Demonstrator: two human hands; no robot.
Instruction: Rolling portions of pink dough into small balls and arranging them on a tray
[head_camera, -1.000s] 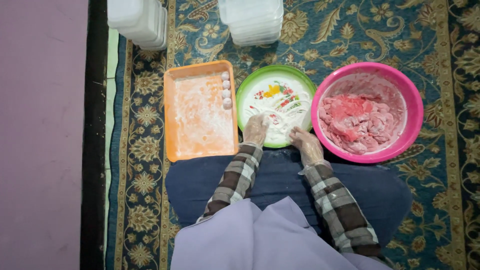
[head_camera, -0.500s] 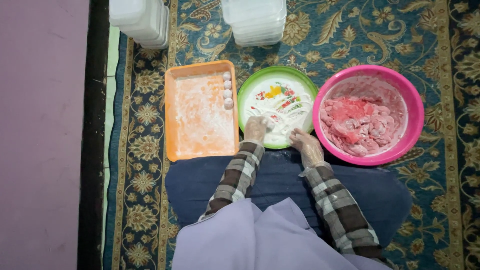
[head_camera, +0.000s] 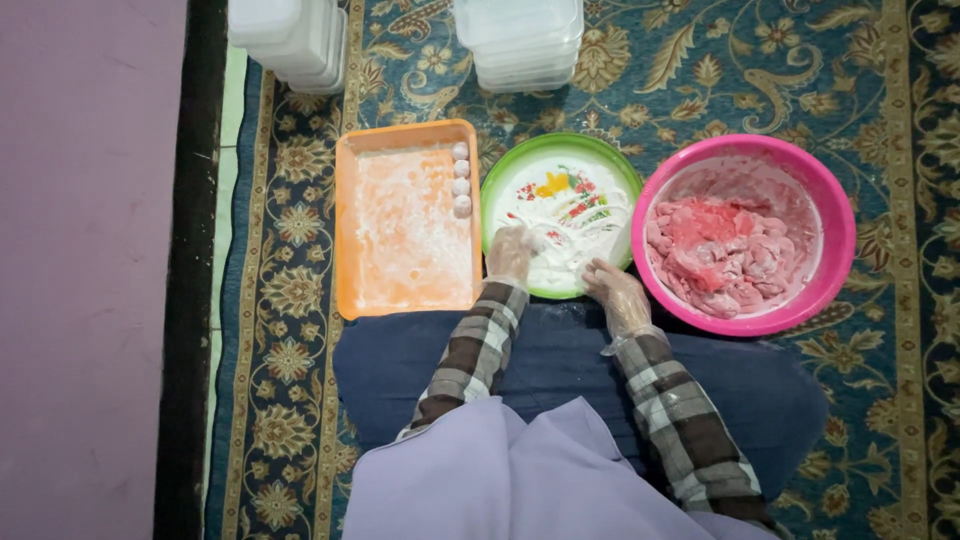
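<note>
Little is changing since earlier: both hands are staying on the green plate (head_camera: 563, 215) on the carpet, left hand (head_camera: 511, 252) and right hand (head_camera: 617, 293) apart, fingers spread in white flour, between orange tray (head_camera: 408, 218) and pink bowl (head_camera: 745, 233).

Not much in the way of packaging here, honestly. No labels, signs or screens anywhere that I can spot. The only package-type stuff is two stacks of clear plastic containers at the top edge, both cut off by the frame. One stack of clear containers (head_camera: 290, 40) sits at the top left, right where the patterned carpet meets the floor strip, rounded corners, whitish see-through plastic. The other stack of lidded tubs (head_camera: 518, 40) stands top centre on the carpet, just above the green plate, same milky clear look, rectangular with rounded corners. Can't tell if anything's inside either.
</note>
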